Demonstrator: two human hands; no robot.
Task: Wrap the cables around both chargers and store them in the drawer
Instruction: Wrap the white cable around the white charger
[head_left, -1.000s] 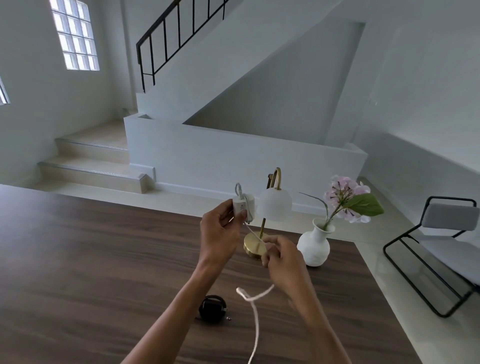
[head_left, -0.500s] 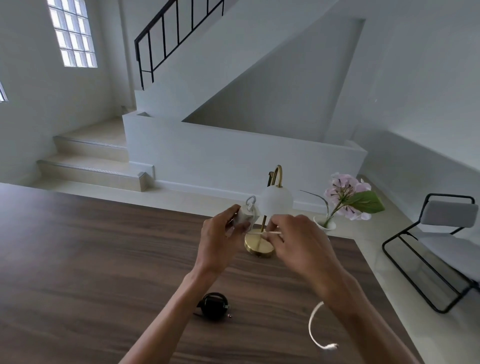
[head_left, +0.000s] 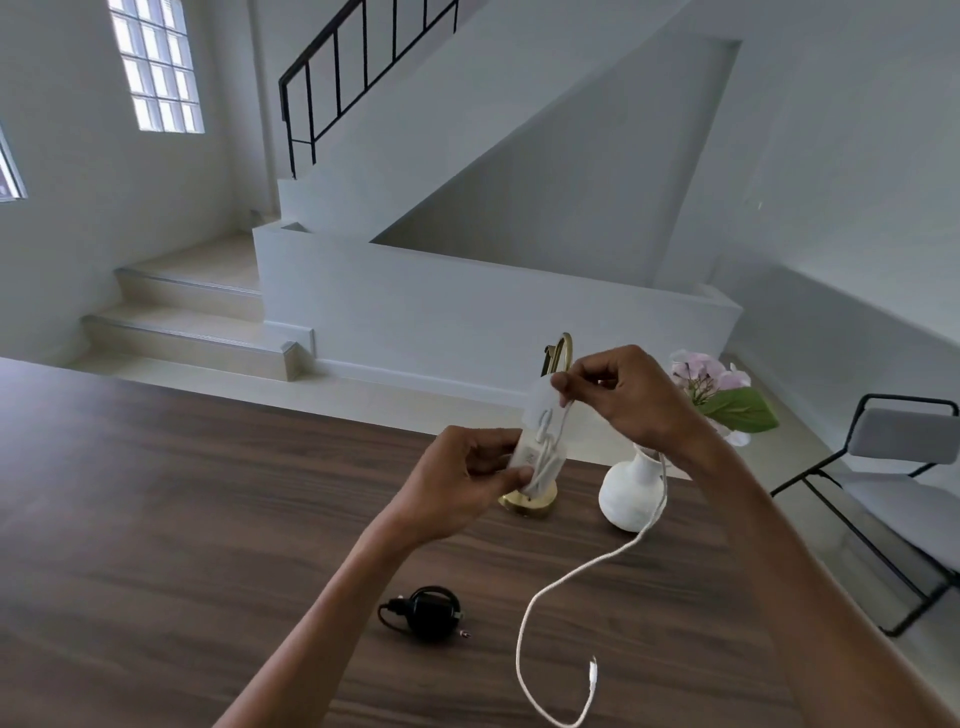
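Wrapping stage, 2nd charger. Nearest me, the white cable (head_left: 523, 623) trails in a slack loop over the table (head_left: 156, 545), plug end free. Just left, the black charger (head_left: 431, 613) lies on the wood w/ its lead coiled round it: done, I judge. Farther, my left hand (head_left: 467, 478) grips the white charger (head_left: 535, 457), a few turns on; right hand (head_left: 634, 400) pinches the cable above it. Lamp (head_left: 530, 506) & vase (head_left: 623, 499) behind. Left, by my est.: remaining turns, then both into the drawer, not in view.
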